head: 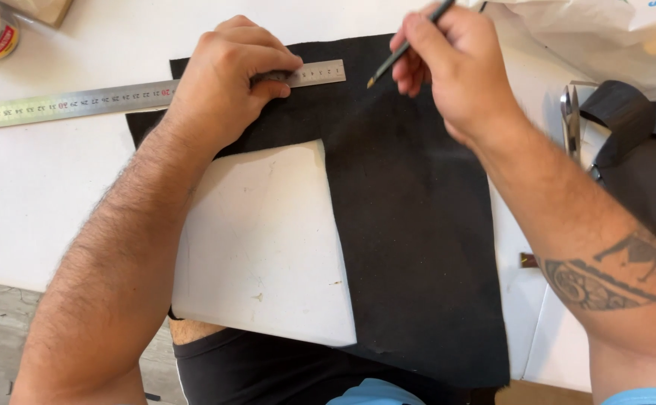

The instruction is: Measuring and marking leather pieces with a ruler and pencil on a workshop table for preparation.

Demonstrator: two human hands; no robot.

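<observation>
Fingers (271, 71) press one steel ruler (80, 97); right fingers (418, 52) pinch one pencil (406, 46).

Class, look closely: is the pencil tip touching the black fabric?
No. The pencil tip hovers just above the black fabric, held in the right hand.

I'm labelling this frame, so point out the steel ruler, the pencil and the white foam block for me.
steel ruler (65, 100): head view, on its bare middle stretch left of the left hand.
pencil (388, 64): head view, on the shaft just above the tip.
white foam block (268, 247): head view, on the middle of its top face.
</observation>
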